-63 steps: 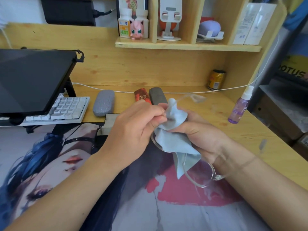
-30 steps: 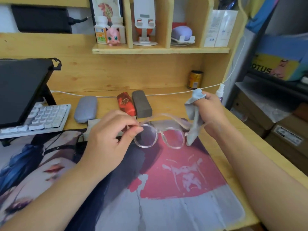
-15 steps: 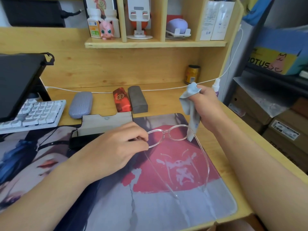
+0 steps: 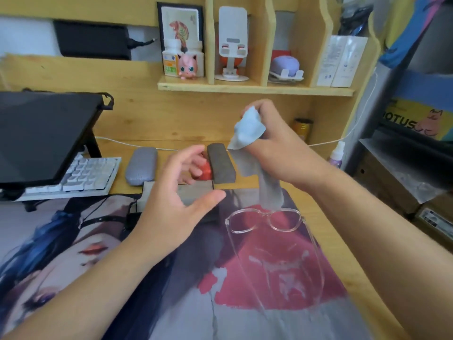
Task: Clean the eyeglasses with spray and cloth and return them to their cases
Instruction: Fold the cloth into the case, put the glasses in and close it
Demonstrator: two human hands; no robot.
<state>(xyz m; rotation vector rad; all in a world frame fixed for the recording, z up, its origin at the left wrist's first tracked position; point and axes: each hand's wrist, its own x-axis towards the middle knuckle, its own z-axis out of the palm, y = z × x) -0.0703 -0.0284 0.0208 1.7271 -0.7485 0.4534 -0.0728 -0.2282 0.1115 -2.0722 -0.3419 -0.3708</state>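
We see the printed desk mat (image 4: 282, 322) under the clear-framed eyeglasses (image 4: 266, 220), which lie free, arms unfolded toward us. Our left hand (image 4: 181, 190) hovers spread and empty above an open case (image 4: 196, 192). Our right hand (image 4: 274, 141) pinches the blue cloth (image 4: 250, 136), dangling just above the glasses.

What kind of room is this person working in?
Most likely a home desk in a bedroom or study. A keyboard sits under a raised dark screen, a printed desk mat covers the wooden top, and a pink toy stands on the shelf.
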